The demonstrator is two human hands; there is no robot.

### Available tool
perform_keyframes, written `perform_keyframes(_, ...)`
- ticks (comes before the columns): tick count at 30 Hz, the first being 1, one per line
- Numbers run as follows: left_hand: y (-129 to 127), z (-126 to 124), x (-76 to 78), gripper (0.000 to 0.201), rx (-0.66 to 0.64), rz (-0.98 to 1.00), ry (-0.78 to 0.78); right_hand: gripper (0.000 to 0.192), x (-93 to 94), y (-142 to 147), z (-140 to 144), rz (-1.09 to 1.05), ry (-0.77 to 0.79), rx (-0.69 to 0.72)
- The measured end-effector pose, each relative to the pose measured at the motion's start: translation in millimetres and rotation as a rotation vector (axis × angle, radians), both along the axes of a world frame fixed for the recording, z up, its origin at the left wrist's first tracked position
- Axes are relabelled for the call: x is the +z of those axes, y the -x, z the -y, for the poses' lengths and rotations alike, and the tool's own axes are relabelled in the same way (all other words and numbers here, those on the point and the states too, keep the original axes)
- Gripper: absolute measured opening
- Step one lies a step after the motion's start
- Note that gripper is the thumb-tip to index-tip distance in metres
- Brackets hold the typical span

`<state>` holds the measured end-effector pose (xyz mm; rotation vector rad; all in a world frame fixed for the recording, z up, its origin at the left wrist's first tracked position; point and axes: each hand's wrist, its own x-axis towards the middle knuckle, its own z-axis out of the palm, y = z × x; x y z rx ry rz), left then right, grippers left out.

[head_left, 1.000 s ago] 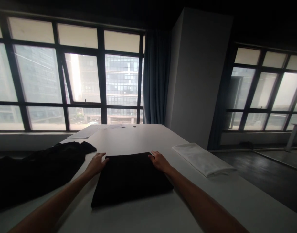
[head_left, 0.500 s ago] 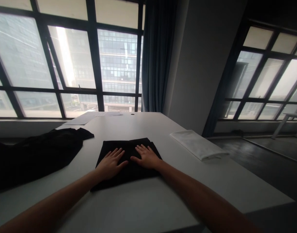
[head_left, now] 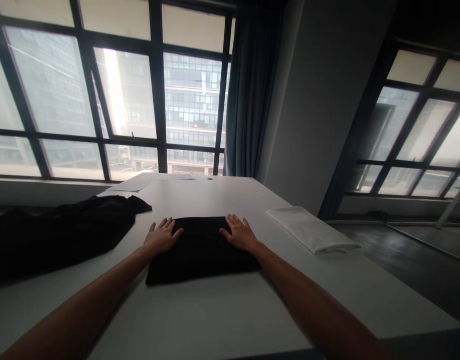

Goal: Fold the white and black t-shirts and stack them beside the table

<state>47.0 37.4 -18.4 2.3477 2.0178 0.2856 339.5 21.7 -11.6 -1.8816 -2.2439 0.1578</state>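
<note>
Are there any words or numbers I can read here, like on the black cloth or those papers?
No readable text anywhere.
Folded black cloth: no label or print shows.
Papers at the table's far end: too far and blurred to read.
Folded white cloth: plain.

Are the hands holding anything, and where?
Nothing is gripped. The left hand and right hand lie flat, fingers spread, on the far corners of the folded black cloth.
</note>
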Motion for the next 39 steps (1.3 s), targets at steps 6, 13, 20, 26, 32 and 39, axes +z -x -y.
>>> perform_keyframes(6, 4.1, -0.2, -0.3, 0.074, 0.039, 0.040, 0.062, 0.075, -7.9, -8.2, -11.1, -0.066, 0.148, -0.050)
perform_keyframes(13, 1.0, 24.3, -3.6, 0.076, -0.211, 0.065, 0.046, 0.070, -8.4, -14.2, -6.3, -0.081, 0.089, -0.136)
perform_keyframes(20, -3.4, 30.9, -3.2, 0.081, -0.194, 0.063, 0.149, 0.071, 12.0, -20.3, 10.2, -0.042, -0.004, -0.306)
perform_keyframes(26, -3.5, 32.8, -1.8, 0.077, -0.212, 0.084, 0.117, 0.068, 25.8, -38.1, 15.1, -0.581, 0.401, -0.219)
perform_keyframes(32, -6.6, 41.0, 8.8, 0.080, -0.192, 0.058, 0.165, 0.054, 27.9, -37.8, 21.4, -0.999, 0.661, -0.130)
perform_keyframes(39, 4.2, 53.9, 19.9, 0.090, -0.059, -0.017, 0.298, 0.034, 18.5, -38.0, 18.6, -1.092, 0.564, -0.010)
